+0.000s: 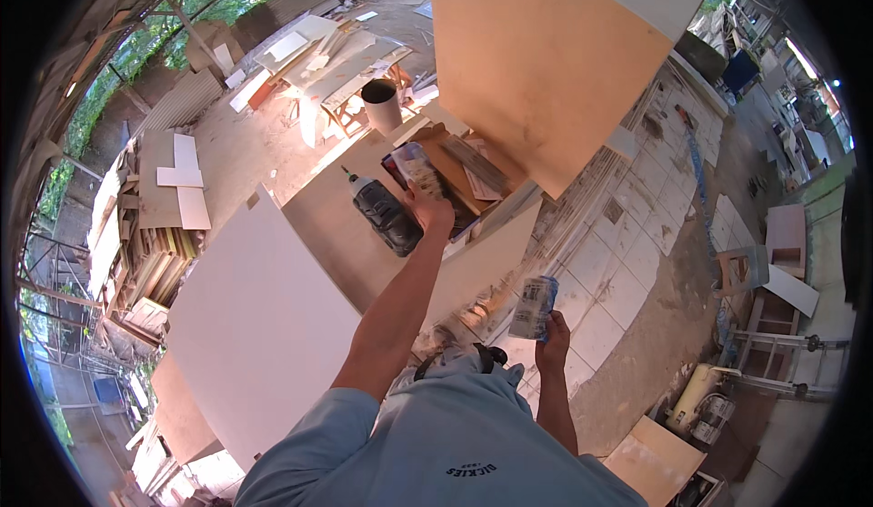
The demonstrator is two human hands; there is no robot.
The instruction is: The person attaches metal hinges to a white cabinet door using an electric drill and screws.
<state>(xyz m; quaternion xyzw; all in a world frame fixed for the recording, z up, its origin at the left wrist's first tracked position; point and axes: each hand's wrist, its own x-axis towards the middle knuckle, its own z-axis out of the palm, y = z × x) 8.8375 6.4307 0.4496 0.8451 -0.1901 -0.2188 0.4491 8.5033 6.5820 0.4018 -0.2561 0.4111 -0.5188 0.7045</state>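
My left hand [429,210] reaches across the workbench, its fingers closed round the near end of a printed packet [416,163]. That packet lies in an open box [455,181] that also holds wood strips and flat pieces. Just left of the hand, a black power drill [386,216] rests on its side with its bit pointing away. Low on the right, my right hand [553,339] grips a grey-and-blue printed packet [533,307] by its right side. Some of the right fingers are hidden behind it.
A large tan panel [546,61] rises beyond the box. A white board [264,325] leans at the left of the bench. Behind the box stands a dark-mouthed bucket [381,105]. Stacked wood [155,271] lies far left; a plastic stool [741,269] and a compressor [698,402] are at right.
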